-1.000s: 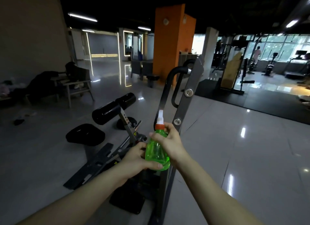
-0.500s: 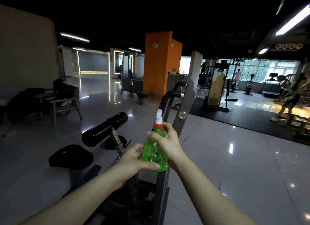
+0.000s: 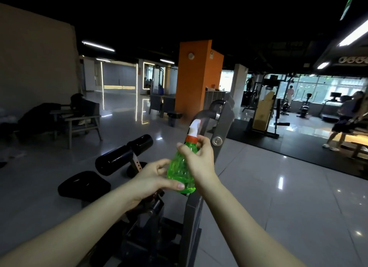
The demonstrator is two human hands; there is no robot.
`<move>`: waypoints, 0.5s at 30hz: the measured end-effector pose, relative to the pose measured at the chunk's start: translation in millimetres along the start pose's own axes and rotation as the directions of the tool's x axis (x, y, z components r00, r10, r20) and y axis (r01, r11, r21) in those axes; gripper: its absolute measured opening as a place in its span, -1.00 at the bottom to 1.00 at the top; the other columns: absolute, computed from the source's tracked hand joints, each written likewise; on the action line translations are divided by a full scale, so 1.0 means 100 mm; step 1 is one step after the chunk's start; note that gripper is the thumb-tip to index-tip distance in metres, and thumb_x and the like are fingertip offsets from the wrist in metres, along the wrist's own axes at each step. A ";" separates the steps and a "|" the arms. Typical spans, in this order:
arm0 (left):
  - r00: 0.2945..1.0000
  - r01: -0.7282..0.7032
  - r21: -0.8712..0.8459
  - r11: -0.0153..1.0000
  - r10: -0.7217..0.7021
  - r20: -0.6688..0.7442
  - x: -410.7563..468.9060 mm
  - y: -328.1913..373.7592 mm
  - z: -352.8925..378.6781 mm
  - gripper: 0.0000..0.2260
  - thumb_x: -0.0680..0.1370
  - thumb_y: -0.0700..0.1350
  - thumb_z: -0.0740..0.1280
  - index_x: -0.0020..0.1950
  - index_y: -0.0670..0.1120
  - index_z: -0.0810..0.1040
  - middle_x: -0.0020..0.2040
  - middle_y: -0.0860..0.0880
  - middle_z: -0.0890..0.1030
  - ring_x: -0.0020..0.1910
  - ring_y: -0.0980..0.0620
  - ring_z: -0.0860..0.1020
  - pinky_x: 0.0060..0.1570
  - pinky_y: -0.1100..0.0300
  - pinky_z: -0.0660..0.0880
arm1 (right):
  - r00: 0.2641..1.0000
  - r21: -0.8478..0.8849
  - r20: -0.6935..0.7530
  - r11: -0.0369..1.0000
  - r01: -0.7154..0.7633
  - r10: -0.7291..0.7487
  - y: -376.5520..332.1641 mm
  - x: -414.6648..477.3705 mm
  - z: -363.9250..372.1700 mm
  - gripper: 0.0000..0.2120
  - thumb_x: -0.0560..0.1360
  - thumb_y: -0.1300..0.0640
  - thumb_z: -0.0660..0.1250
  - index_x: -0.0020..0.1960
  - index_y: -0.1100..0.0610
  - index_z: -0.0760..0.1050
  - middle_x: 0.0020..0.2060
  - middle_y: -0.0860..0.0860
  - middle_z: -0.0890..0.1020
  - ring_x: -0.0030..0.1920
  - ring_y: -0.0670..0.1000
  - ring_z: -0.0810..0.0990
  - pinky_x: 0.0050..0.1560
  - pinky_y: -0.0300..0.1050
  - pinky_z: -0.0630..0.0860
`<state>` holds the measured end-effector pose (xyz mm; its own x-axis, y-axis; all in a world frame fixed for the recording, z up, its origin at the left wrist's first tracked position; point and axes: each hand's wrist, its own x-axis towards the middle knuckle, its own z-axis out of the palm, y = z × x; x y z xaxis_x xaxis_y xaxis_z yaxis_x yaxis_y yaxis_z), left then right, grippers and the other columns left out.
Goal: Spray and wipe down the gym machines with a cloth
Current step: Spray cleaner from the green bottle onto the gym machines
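The gym machine (image 3: 223,127), a grey slanted post with a black curved handle at its top, runs from 6 o'clock up toward 1 o'clock, and by the look of it the job on it is at its very start: no wet streaks show on the metal and no cloth is anywhere in view, so spraying and wiping both seem left to do. Its black roller pad (image 3: 123,155) at 9 o'clock and the flat black pad (image 3: 83,184) at 8 o'clock look equally untouched, though the dim light makes that hard to confirm. The green spray bottle (image 3: 180,173) is held upright at the centre, in front of the post, its white nozzle (image 3: 194,127) pointing toward 12 o'clock. The left grip (image 3: 153,177) wraps the bottle's lower body, thumb across the front; the right grip (image 3: 199,159) curls round its neck under the orange collar. Around them lies a glossy grey tiled floor (image 3: 278,197) throwing back the ceiling strip lights, an orange pillar (image 3: 194,77) at 12 o'clock, a wooden chair (image 3: 83,119) at 10 o'clock, and a person (image 3: 346,117) among further machines at 3 o'clock
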<state>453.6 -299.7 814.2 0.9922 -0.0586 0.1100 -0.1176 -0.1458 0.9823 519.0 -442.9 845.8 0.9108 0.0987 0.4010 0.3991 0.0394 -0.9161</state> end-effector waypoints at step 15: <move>0.978 0.200 -0.029 0.979 -0.202 -0.052 -0.86 -0.65 -0.26 -0.44 0.35 -0.20 0.64 0.31 -0.04 0.57 0.10 -0.07 0.73 0.14 -0.06 0.69 0.34 -0.15 0.51 | 0.959 -0.002 0.107 0.965 -0.262 0.261 0.42 -0.79 0.52 -0.52 0.49 0.05 0.53 0.31 0.05 0.40 0.06 -0.06 0.59 0.03 -0.04 0.64 0.05 -0.12 0.61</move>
<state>377.4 -259.3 744.9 0.9963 0.0232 -0.0827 0.0850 -0.1255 0.9884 458.6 -397.1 775.1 0.9666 0.2114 0.1452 0.1464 0.0100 -0.9892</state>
